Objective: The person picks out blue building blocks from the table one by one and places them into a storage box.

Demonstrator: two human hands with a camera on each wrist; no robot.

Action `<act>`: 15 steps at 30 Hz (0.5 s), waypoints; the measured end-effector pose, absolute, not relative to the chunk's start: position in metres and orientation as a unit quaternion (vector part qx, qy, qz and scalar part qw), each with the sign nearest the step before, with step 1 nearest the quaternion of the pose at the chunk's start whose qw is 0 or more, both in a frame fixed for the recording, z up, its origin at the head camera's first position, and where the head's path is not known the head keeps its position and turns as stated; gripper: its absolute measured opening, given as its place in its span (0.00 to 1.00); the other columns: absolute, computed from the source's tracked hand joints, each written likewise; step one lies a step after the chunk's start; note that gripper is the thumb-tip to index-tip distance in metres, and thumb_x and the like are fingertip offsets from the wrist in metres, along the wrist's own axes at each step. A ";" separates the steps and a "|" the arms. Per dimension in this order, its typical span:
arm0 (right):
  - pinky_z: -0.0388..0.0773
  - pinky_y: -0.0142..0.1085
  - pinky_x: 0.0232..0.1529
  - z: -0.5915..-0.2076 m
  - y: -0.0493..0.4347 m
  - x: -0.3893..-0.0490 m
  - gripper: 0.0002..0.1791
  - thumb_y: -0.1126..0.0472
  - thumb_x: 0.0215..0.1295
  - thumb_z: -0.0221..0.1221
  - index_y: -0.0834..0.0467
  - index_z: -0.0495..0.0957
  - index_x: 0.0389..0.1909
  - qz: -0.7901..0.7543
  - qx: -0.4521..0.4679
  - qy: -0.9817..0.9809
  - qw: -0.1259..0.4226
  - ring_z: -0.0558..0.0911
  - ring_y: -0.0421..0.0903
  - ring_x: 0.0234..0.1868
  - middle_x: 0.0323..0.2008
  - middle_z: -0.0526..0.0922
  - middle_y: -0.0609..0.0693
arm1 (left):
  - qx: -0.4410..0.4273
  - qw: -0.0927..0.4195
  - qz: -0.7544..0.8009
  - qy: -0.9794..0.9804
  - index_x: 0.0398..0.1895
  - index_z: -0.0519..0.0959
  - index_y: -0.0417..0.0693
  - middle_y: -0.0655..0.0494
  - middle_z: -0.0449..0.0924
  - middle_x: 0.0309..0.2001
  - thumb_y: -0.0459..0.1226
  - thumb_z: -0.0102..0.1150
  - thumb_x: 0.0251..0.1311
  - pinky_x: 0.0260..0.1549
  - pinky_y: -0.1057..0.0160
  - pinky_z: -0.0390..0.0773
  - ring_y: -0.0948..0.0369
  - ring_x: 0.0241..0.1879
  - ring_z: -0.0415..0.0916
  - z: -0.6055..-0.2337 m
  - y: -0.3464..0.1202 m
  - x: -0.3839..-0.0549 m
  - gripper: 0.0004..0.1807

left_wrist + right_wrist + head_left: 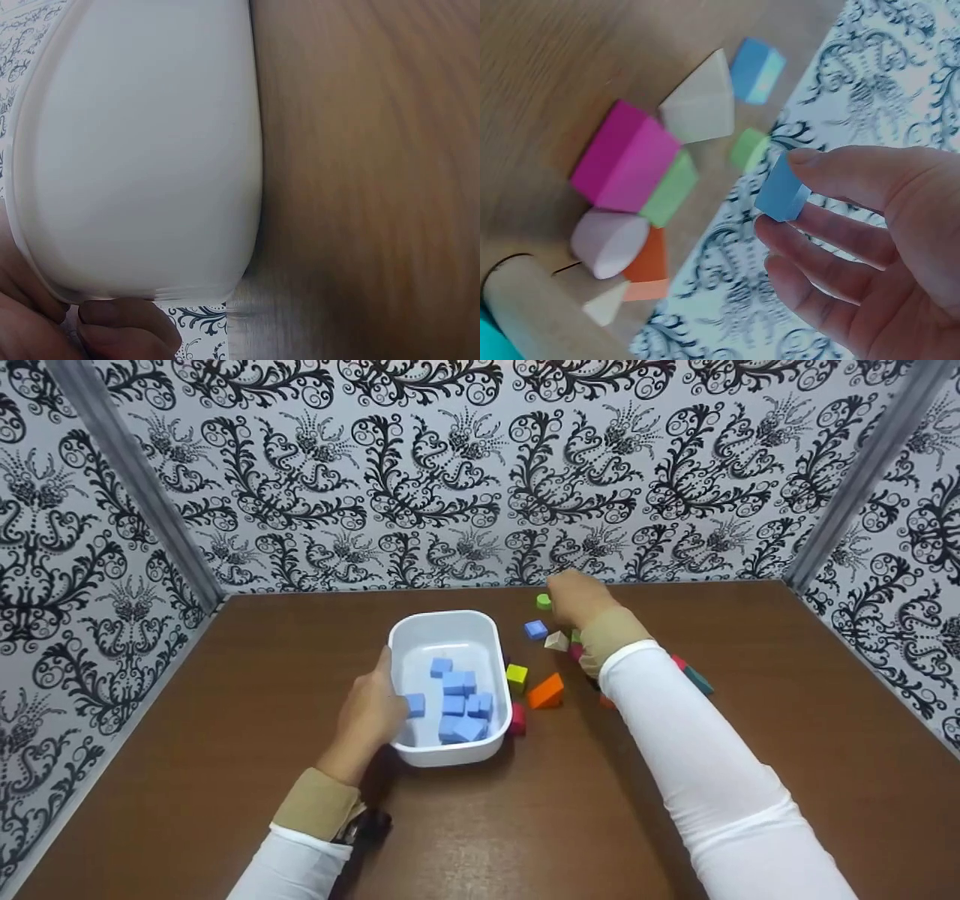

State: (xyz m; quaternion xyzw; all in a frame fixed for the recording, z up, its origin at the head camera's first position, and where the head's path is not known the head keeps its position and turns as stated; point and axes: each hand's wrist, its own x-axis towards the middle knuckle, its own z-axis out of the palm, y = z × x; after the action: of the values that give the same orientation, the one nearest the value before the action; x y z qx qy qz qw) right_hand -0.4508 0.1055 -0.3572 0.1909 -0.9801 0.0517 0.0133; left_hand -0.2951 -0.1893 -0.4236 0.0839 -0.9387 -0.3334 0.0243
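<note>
My left hand (373, 703) grips the left side of a white plastic tub (444, 630), thumb over the rim. Inside the tub lie several blue blocks (459, 682). In the left wrist view the tub's outer side (142, 150) fills much of the picture, with curled fingers (124, 326) at its rim. Over the far part of the table, my right hand (581, 598) pinches a blue block (781, 189) between thumb and fingertips; the head view hides this block. Near that hand are a green cylinder (544, 601) and another blue block (535, 630).
Loose blocks lie right of the tub: a cream one (556, 641), a yellow-green cube (517, 678), an orange wedge (546, 692) and a red block (517, 720). A magenta block (622, 157) shows beneath the right arm. Patterned walls (450, 510) bound the brown table (300, 630).
</note>
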 end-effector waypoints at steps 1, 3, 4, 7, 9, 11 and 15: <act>0.82 0.53 0.56 -0.357 0.105 -0.448 0.11 0.67 0.62 0.66 0.67 0.83 0.44 0.053 0.202 -0.978 0.025 0.83 0.61 0.49 0.49 0.86 0.65 | 0.085 0.021 -0.334 -0.938 0.88 0.47 0.45 0.35 0.69 0.75 0.28 0.57 0.67 0.60 0.38 0.78 0.42 0.61 0.76 -0.424 -0.188 -0.295 0.48; 0.83 0.53 0.52 -0.356 0.103 -0.441 0.08 0.69 0.62 0.64 0.67 0.84 0.42 0.058 0.225 -0.971 0.049 0.84 0.62 0.46 0.45 0.87 0.65 | 0.087 0.017 -0.336 -0.938 0.88 0.47 0.45 0.35 0.69 0.76 0.28 0.57 0.68 0.59 0.38 0.78 0.42 0.61 0.76 -0.423 -0.187 -0.295 0.48; 0.83 0.53 0.51 -0.355 0.101 -0.437 0.07 0.70 0.62 0.63 0.67 0.84 0.40 0.061 0.235 -0.968 0.060 0.85 0.62 0.45 0.43 0.87 0.64 | 0.088 0.017 -0.335 -0.938 0.88 0.47 0.46 0.35 0.69 0.75 0.28 0.57 0.68 0.59 0.39 0.78 0.42 0.61 0.76 -0.423 -0.186 -0.295 0.48; 0.83 0.53 0.50 -0.349 0.096 -0.421 0.09 0.72 0.62 0.60 0.67 0.85 0.41 0.076 0.254 -0.961 0.075 0.84 0.62 0.43 0.41 0.87 0.64 | 0.084 0.019 -0.333 -0.939 0.88 0.47 0.45 0.35 0.71 0.74 0.28 0.56 0.67 0.58 0.39 0.79 0.42 0.60 0.76 -0.423 -0.185 -0.295 0.48; 0.83 0.51 0.51 -0.344 0.091 -0.410 0.12 0.72 0.62 0.62 0.67 0.86 0.45 0.090 0.258 -0.959 0.070 0.84 0.60 0.45 0.44 0.88 0.63 | 0.082 0.022 -0.331 -0.940 0.88 0.47 0.45 0.35 0.71 0.74 0.28 0.57 0.68 0.58 0.39 0.79 0.42 0.59 0.77 -0.423 -0.185 -0.295 0.48; 0.83 0.49 0.53 -0.339 0.085 -0.398 0.14 0.71 0.61 0.64 0.66 0.86 0.48 0.107 0.264 -0.957 0.062 0.84 0.59 0.46 0.46 0.87 0.62 | 0.081 0.022 -0.329 -0.941 0.88 0.47 0.45 0.34 0.71 0.74 0.29 0.56 0.68 0.59 0.39 0.79 0.42 0.59 0.77 -0.423 -0.186 -0.295 0.48; 0.82 0.47 0.55 -0.333 0.072 -0.376 0.14 0.70 0.63 0.64 0.64 0.87 0.50 0.126 0.292 -0.946 0.067 0.83 0.57 0.49 0.48 0.87 0.61 | 0.075 0.033 -0.329 -0.941 0.87 0.48 0.42 0.32 0.70 0.74 0.28 0.57 0.66 0.58 0.38 0.79 0.42 0.58 0.77 -0.424 -0.189 -0.294 0.48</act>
State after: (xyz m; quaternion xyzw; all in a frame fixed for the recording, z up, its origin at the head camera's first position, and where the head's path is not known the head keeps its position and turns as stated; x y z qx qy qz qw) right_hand -0.3763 0.0718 -0.3333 0.2917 -0.9458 0.1258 0.0670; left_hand -0.2936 -0.1894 -0.4242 0.0745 -0.9408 -0.3289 0.0326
